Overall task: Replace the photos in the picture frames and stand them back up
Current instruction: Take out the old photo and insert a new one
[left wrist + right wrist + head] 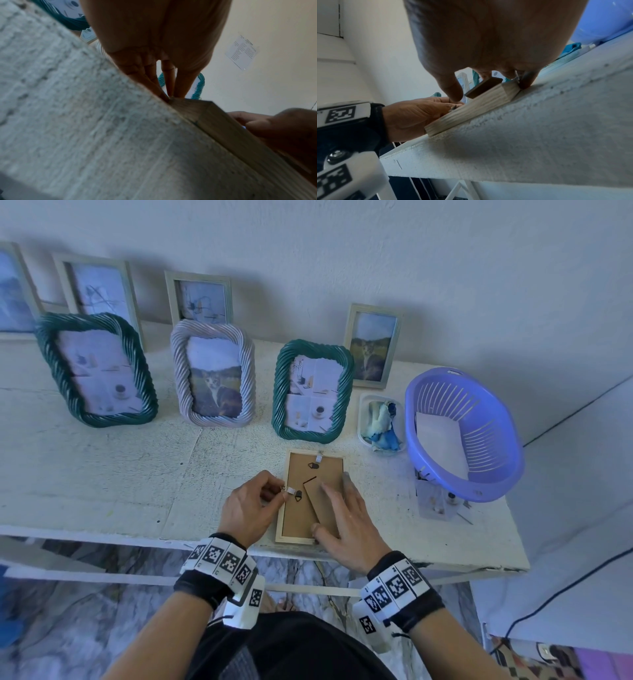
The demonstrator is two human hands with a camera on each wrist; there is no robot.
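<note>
Photo side of the face-down frame [310, 501] hidden against the table, far-left frame [13, 292] cut by the picture's edge, print on the wall sheet [241, 52] too small to read, clear box [435, 503] partly under the basket [479, 446]

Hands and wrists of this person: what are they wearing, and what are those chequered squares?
Both hands, left hand and right hand, are bare, with no gloves. Each wrist carries a black fabric wristband topped by a ring of white blocks printed with black-and-white square code markers; the right wrist has the same marker ring. A small white camera housing hangs under the left band. The forearms are unsleeved.
</note>
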